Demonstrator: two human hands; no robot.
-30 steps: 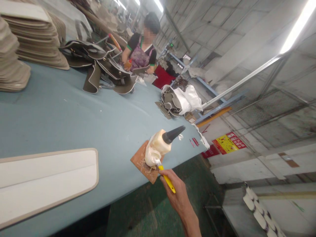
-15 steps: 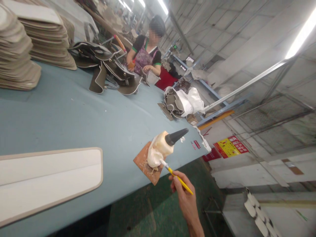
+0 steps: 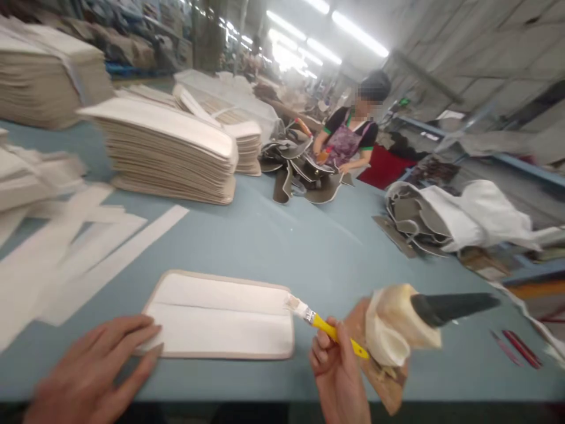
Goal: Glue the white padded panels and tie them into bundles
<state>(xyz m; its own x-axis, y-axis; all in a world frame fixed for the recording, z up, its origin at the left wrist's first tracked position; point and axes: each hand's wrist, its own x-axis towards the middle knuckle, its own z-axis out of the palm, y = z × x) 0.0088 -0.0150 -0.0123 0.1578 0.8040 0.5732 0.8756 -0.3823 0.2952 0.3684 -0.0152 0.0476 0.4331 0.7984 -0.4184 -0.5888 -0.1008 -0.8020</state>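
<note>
One left hand (image 3: 97, 368), slightly blurred, at the near edge of a blue-green table (image 3: 265, 247), unclenched, with fingertips against the left end of a pale, round-cornered panel (image 3: 220, 318) edged in beige. To the right, a right hand (image 3: 338, 365) curled around the yellow handle of a brush (image 3: 326, 328), with whitish bristles on the panel's right end. Between both hands, flat on the table, that same panel. Just beyond the right hand, a cream-coloured container (image 3: 391, 321) with a long black tip, on a brown board (image 3: 386, 388). Farther right, slim red and pink sticks (image 3: 522, 348). Beyond the left hand, overlapping white strips (image 3: 115, 265). Past those, a tall stack of similar panels (image 3: 172, 162), then a heap of dark grey-brown pieces (image 3: 324, 191); to the right, a dark bundle (image 3: 445, 215) partly wrapped in white. Behind the heap, a person (image 3: 346, 144) in a purple patterned apron. High beyond, bright ceiling lights (image 3: 359, 32).
</note>
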